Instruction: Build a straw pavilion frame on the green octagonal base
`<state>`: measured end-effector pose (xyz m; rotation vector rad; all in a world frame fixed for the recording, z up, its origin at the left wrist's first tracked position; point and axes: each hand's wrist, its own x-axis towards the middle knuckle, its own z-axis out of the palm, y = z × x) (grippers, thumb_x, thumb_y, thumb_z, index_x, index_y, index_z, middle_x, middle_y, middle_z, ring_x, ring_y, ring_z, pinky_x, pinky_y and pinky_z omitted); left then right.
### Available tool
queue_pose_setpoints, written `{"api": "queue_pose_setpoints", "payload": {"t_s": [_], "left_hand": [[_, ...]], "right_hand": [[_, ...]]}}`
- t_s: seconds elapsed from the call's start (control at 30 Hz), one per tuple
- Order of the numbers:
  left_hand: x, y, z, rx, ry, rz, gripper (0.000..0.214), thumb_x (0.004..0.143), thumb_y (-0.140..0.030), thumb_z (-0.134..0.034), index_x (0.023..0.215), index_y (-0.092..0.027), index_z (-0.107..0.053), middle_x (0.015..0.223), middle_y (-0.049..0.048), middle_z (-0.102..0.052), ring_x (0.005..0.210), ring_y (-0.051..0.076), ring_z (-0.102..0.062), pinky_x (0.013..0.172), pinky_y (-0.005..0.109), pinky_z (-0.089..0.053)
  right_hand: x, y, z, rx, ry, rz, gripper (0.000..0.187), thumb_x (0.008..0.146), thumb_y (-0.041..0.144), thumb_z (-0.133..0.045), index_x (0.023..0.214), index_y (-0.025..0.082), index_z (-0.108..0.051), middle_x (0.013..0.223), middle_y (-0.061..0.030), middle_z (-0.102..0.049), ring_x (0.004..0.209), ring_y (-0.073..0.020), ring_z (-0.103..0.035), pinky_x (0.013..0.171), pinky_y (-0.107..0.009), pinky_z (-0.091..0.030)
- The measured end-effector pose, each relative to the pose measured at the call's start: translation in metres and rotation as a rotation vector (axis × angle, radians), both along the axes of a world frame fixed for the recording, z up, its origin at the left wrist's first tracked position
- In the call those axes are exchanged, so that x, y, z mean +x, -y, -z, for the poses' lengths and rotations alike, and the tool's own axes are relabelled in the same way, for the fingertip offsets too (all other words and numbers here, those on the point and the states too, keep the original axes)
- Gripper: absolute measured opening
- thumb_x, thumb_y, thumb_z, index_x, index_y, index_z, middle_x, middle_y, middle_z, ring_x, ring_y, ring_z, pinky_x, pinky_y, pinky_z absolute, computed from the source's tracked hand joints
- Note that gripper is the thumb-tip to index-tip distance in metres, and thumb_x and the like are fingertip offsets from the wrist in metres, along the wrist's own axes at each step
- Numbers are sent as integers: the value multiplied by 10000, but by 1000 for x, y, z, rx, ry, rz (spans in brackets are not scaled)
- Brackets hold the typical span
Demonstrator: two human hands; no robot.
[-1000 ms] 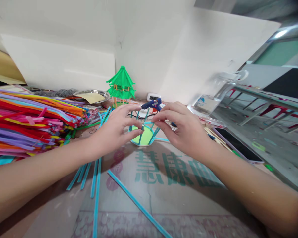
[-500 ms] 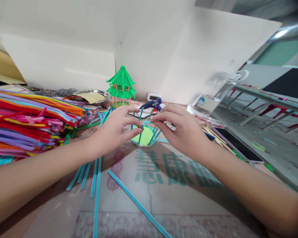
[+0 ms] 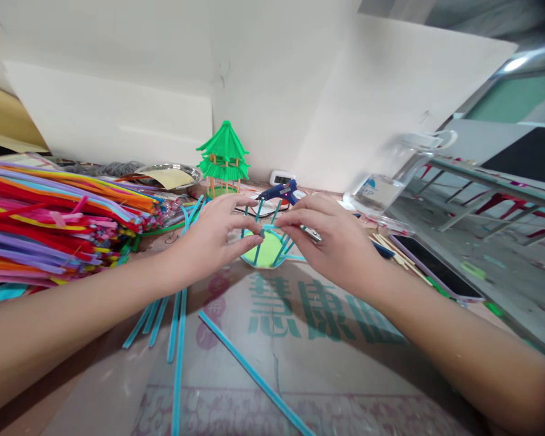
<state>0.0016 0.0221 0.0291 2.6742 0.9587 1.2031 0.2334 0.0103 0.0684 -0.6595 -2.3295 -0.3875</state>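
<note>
A little blue frame (image 3: 267, 237) made of fuzzy pipe cleaners is stood on a round green base (image 3: 266, 253), in the middle of the brown cardboard (image 3: 309, 345). The frame is pinched from both sides. One of its upright stalks is gripped between the thumb and fingers of the left hand (image 3: 209, 239). Its top bar is nipped by the fingertips of the right hand (image 3: 336, 242).

A blue glue gun (image 3: 279, 191) is seen just behind the frame. A green toy pagoda (image 3: 223, 156) is stood further back by the wall. A big pile of coloured pipe cleaners (image 3: 49, 212) is heaped at the left. Loose blue pipe cleaners (image 3: 178, 339) are spread flat on the cardboard, nearer than the hands. A phone (image 3: 436, 266) is laid at the right.
</note>
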Motion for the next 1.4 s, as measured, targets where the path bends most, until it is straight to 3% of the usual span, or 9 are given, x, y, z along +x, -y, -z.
{"api": "queue_pose_setpoints", "payload": {"t_s": [0.53, 0.8, 1.23, 1.4], "left_hand": [[0, 1, 0, -67, 8, -26, 172, 942, -377, -624, 971, -261, -747, 1401, 66, -562, 1362, 279, -474, 1170, 519, -362], [1, 1, 0, -63, 8, -26, 207, 950, -388, -603, 999, -256, -754, 1387, 77, -567, 1358, 278, -477, 1173, 500, -365], [0, 1, 0, -44, 1, -18, 193, 952, -350, -606, 987, -230, -753, 1388, 89, -564, 1366, 271, -473, 1181, 489, -348], [0, 1, 0, -45, 3, -12, 177, 949, -344, -608, 983, -242, -749, 1397, 82, -561, 1359, 279, -474, 1161, 509, -367]], "right_hand": [[0, 0, 3, -67, 1, -19, 194, 978, 154, -525, 984, 202, -712, 903, -78, -678, 870, -215, -611, 768, -378, -501], [-1, 3, 2, 24, 56, -32, 208, 978, 135, -511, 988, 167, -716, 900, -97, -689, 851, -220, -578, 764, -383, -475], [1, 7, -5, 3, 79, 11, 145, 970, 206, -551, 999, 182, -691, 952, -106, -703, 917, -253, -620, 811, -414, -483], [0, 8, -9, -153, -104, 45, 86, 962, 222, -580, 999, 217, -658, 939, -55, -715, 886, -225, -653, 803, -385, -497]]}}
